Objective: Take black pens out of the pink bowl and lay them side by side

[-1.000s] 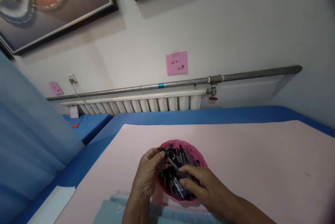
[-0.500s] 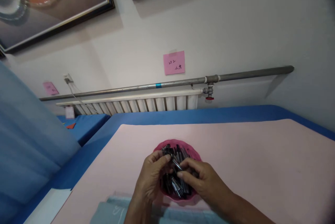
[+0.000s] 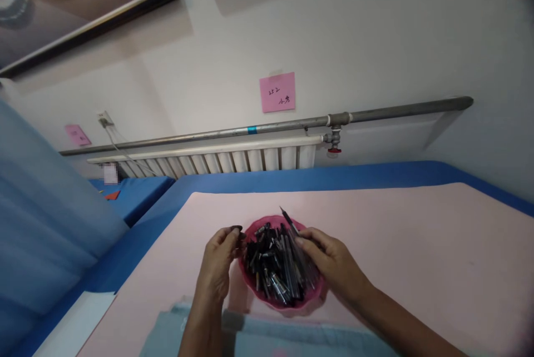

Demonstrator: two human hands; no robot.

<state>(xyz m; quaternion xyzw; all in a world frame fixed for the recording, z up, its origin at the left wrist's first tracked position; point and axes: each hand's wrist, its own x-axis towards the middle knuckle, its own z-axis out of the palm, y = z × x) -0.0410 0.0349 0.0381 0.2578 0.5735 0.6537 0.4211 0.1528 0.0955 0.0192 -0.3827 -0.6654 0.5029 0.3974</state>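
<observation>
A pink bowl with a wavy rim stands on the pink sheet, filled with black and clear pen parts. My right hand, at the bowl's right rim, pinches a pen with a dark grip; its pointed tip is directed up and left. On the left rim side, my left hand is closed on a small black pen part, mostly covered by the fingers, so its exact kind is unclear. The two hands are apart, with the bowl between them.
The pink sheet covers a blue table. Light-blue cloth lies at the near edge, and white paper at the left. Behind are a radiator and a pipe with a red valve. A blue curtain hangs left.
My hands were together over the bowl, both at one pen; now they are separated. The left moved left with a small black part, the right moved right and up with the pen.
</observation>
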